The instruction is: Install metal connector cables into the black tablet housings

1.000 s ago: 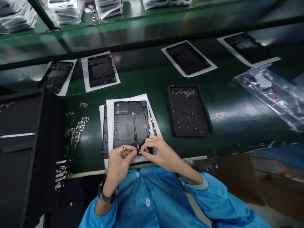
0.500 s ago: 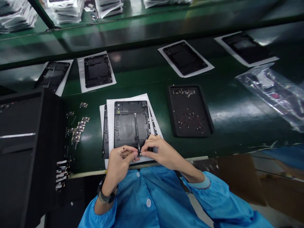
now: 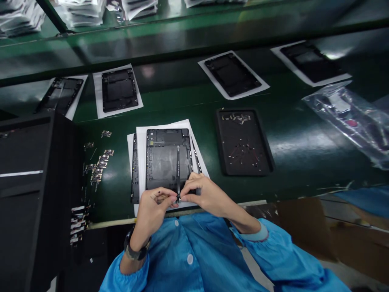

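My left hand (image 3: 154, 207) and my right hand (image 3: 208, 194) meet at the near end of a black tablet back housing (image 3: 162, 162). Between their fingertips they pinch a small circuit board (image 3: 178, 198), partly hidden by the fingers. From it a thin dark flex cable (image 3: 178, 166) runs away from me over the housing's middle. The housing rests on white paper (image 3: 142, 178), with another housing (image 3: 135, 162) and sheet partly covered beneath.
Small circuit boards (image 3: 99, 168) lie left, beside a large black box (image 3: 45, 162). At right stands a black tray (image 3: 225, 154) with small parts and thin wires, then a clear plastic bag (image 3: 349, 121). Housings on paper (image 3: 120, 89) line the far side, below stacked sheets (image 3: 82, 12).
The flex cable's far end has swung slightly right over the housing, now lying straighter. The housings along the far side have shifted left. Both hands keep their pinch in nearly the same place.
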Demonstrator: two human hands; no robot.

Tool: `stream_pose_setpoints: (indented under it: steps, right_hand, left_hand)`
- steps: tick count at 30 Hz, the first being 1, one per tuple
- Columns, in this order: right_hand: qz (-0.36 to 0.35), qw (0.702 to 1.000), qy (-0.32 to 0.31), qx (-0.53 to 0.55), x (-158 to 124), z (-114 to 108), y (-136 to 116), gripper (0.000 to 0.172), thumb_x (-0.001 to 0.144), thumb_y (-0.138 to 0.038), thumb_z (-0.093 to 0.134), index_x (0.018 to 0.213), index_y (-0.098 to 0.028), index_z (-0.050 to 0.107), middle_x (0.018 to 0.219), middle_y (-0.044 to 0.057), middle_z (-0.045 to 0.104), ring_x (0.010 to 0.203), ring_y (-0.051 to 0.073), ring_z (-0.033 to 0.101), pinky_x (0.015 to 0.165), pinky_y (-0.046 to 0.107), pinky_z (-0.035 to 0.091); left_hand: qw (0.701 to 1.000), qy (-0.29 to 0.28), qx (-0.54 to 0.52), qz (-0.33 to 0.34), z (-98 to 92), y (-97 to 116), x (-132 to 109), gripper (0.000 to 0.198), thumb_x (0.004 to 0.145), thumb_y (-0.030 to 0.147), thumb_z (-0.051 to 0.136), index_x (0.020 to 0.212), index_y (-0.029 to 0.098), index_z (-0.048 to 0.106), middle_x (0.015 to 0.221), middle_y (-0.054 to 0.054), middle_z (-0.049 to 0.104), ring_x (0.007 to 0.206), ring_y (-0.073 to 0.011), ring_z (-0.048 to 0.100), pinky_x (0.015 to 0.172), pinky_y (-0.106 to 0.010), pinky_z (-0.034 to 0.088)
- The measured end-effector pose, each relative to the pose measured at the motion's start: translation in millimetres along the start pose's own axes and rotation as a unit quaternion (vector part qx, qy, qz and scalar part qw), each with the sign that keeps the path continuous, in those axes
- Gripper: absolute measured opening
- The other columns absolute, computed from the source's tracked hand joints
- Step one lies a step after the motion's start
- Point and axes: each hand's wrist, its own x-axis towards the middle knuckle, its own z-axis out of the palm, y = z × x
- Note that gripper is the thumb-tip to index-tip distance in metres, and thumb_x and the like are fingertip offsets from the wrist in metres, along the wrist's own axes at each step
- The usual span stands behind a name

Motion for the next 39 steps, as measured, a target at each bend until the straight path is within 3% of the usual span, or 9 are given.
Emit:
stream_pose_setpoints:
  steps: [10,17,22,25,28,32,35,37,39]
  right_hand:
    - [-0.006,1.000,0.008,0.019,1,0,1,0.009,0.079,-0.016,0.071,0.073,-0.021,0.075,0.068,0.002,0.067,0.080,0.018,0.054,0.074,0.032,0.041]
    - [0.003,1.000,0.010,0.014,0,1,-1,0.012,0.077,-0.011,0.073,0.072,-0.021,0.075,0.068,0.001,0.067,0.079,0.018,0.055,0.075,0.032,0.042]
    - [-0.041,0.999,0.001,0.018,-3,-9,-2,0.005,0.080,-0.020,0.071,0.080,-0.022,0.075,0.076,0.003,0.071,0.084,0.019,0.058,0.076,0.032,0.045]
    - [-0.040,0.993,0.106,-0.025,3,-28,2,0.010,0.082,-0.025,0.066,0.086,-0.020,0.073,0.086,0.004,0.073,0.083,0.020,0.061,0.076,0.032,0.046]
    - [0.032,0.971,0.222,-0.079,23,-49,8,0.014,0.085,-0.028,0.059,0.083,-0.019,0.070,0.077,0.003,0.072,0.071,0.019,0.063,0.067,0.030,0.045]
    - [0.080,0.958,0.239,-0.136,65,-71,11,0.018,0.083,-0.033,0.062,0.091,-0.017,0.066,0.073,0.003,0.071,0.071,0.019,0.064,0.066,0.029,0.042]
    - [0.078,0.954,0.251,-0.145,97,-87,9,0.028,0.081,-0.033,0.064,0.104,-0.017,0.063,0.078,0.003,0.070,0.076,0.019,0.063,0.069,0.029,0.041]
    - [0.072,0.957,0.239,-0.144,115,-96,7,0.025,0.076,-0.032,0.068,0.096,-0.017,0.065,0.076,0.003,0.068,0.074,0.019,0.061,0.066,0.028,0.039]
    - [0.068,0.964,0.219,-0.136,127,-101,6,0.015,0.071,-0.028,0.071,0.079,-0.017,0.065,0.069,0.002,0.065,0.067,0.017,0.058,0.062,0.027,0.037]
  left_hand:
    - [1.000,0.004,0.018,0.006,1.4,1,0,0.010,0.067,0.023,0.074,0.070,0.014,0.073,0.060,-0.004,0.069,0.056,-0.0182,0.067,0.055,-0.025,0.055]
    - [1.000,0.005,0.015,0.001,1.7,2,0,0.010,0.066,0.024,0.074,0.069,0.014,0.072,0.059,-0.005,0.069,0.056,-0.0177,0.066,0.056,-0.025,0.054]
    - [0.999,0.005,0.029,0.015,0.4,2,0,0.012,0.068,0.027,0.072,0.072,0.015,0.073,0.061,-0.005,0.069,0.057,-0.0181,0.065,0.057,-0.026,0.053]
    - [0.987,0.061,0.124,0.083,-2.1,2,-4,0.010,0.071,0.026,0.069,0.073,0.019,0.076,0.068,-0.005,0.071,0.058,-0.0176,0.062,0.057,-0.026,0.049]
    - [0.954,0.099,0.226,0.169,-6.9,5,-9,0.010,0.073,0.023,0.068,0.076,0.023,0.077,0.073,-0.005,0.071,0.059,-0.0168,0.059,0.059,-0.027,0.047]
    - [0.923,0.100,0.284,0.241,-24.6,20,-2,0.012,0.077,0.022,0.065,0.080,0.024,0.076,0.085,-0.006,0.073,0.077,-0.0210,0.063,0.073,-0.030,0.048]
    - [0.886,0.173,0.351,0.248,-51.8,43,24,0.014,0.078,0.028,0.064,0.084,0.022,0.075,0.083,-0.007,0.071,0.075,-0.0223,0.062,0.074,-0.033,0.047]
    - [0.863,0.240,0.379,0.232,-72.2,62,49,0.017,0.078,0.029,0.064,0.087,0.019,0.074,0.082,-0.007,0.071,0.074,-0.0226,0.062,0.074,-0.034,0.047]
    - [0.867,0.266,0.370,0.201,-89.0,80,76,0.019,0.076,0.024,0.064,0.091,0.016,0.073,0.085,-0.007,0.072,0.077,-0.0215,0.064,0.076,-0.031,0.048]
